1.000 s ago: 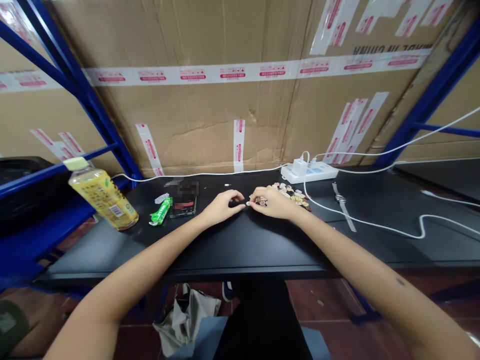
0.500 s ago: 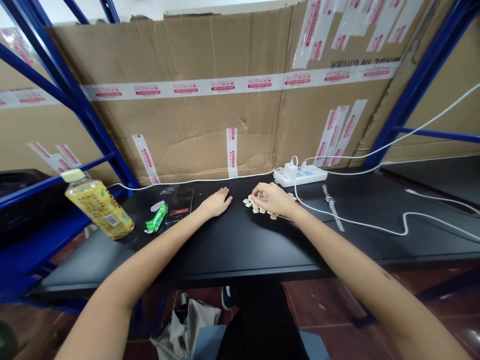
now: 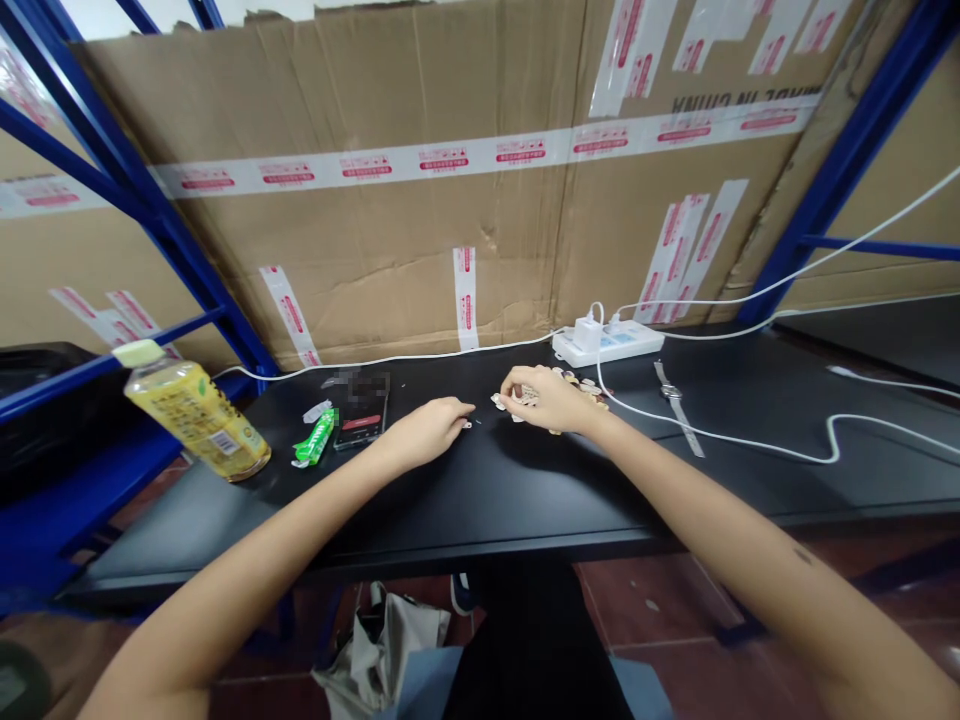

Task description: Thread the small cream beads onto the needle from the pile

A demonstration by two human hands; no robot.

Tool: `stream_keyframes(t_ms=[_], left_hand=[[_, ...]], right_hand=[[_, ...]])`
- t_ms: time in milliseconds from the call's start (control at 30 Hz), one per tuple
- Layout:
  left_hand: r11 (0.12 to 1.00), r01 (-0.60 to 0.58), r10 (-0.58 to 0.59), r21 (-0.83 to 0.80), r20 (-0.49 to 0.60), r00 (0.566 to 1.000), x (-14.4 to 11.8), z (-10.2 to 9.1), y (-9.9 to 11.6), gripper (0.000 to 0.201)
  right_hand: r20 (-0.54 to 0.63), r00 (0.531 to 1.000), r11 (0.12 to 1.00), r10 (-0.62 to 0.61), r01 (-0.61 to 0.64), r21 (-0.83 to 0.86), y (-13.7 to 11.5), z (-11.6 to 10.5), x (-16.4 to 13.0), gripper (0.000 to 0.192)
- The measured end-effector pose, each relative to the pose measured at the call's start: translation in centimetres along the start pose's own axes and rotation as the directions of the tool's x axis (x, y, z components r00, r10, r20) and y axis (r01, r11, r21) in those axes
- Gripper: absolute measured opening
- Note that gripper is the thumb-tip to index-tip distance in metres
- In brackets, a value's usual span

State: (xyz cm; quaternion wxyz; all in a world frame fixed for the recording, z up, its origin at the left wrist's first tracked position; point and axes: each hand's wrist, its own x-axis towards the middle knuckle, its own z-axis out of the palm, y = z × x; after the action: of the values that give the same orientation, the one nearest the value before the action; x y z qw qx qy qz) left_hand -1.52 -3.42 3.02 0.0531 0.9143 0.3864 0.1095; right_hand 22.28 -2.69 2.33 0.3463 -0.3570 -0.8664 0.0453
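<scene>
Small pale, flat pieces, wooden-looking and several with dark markings, lie in a loose pile (image 3: pixel 587 385) on the black table. Over that pile is my right hand (image 3: pixel 555 400), its fingers curled down among the pieces; what its fingertips grip is hidden. To the left, my left hand (image 3: pixel 429 436) rests low at the table with fingers bent and drawn together. A small pale piece (image 3: pixel 467 425) shows at its thumb and fingertips, and the hand seems closed on it. A tiny light speck lies just right of it.
Left on the black table (image 3: pixel 495 500) are a yellow drink bottle (image 3: pixel 199 412), a green wrapper (image 3: pixel 315 437) and a phone (image 3: pixel 361 425). Behind the pile sits a white power strip (image 3: pixel 630 342) with a charger and cables. A wristwatch (image 3: pixel 679 405) lies right. Cardboard (image 3: pixel 375 260) stands behind.
My left hand has gone from lying flat with fingers spread to bent fingers, nearer the front, with a small piece at its tips. My right hand stays over the pile. The view shifted slightly.
</scene>
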Motion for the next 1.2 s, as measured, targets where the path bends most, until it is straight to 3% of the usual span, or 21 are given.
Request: stream_keyframes(t_ms=[133,333,500,700,1067,1200], left_hand=[[0.996,-0.017,0.016,-0.082,-0.009,1.0,0.6,-0.2,-1.8,0.025],[0.984,-0.098,0.087,-0.15,-0.078,0.993,0.0,0.9,-1.8,0.02],[0.962,-0.025,-0.002,-0.271,-0.097,0.995,0.0,1.1,-2.1,0.017],[0.881,0.08,-0.092,-0.467,-0.004,0.996,0.0,1.3,-2.8,0.018],[0.816,0.114,-0.206,-0.567,-0.1,0.973,0.1,2.1,-2.0,0.019],[0.675,0.103,-0.259,-0.731,-0.104,0.96,0.1,2.0,-1.8,0.024]], right_hand=[[0.124,0.991,0.998,-0.053,0.05,0.031,-0.6,0.0,0.0,0.007],[0.23,0.97,0.993,-0.084,0.1,-0.058,-0.4,0.6,-0.1,0.01],[0.209,0.975,0.984,-0.08,0.11,-0.139,-0.1,1.0,-0.1,0.014],[0.156,0.984,0.973,-0.089,0.12,-0.2,-1.3,2.2,0.2,0.018],[0.228,0.959,0.924,-0.167,0.233,-0.304,-1.7,3.7,0.6,0.018],[0.204,0.962,0.94,-0.18,0.229,-0.252,-1.9,3.5,0.5,0.017]])
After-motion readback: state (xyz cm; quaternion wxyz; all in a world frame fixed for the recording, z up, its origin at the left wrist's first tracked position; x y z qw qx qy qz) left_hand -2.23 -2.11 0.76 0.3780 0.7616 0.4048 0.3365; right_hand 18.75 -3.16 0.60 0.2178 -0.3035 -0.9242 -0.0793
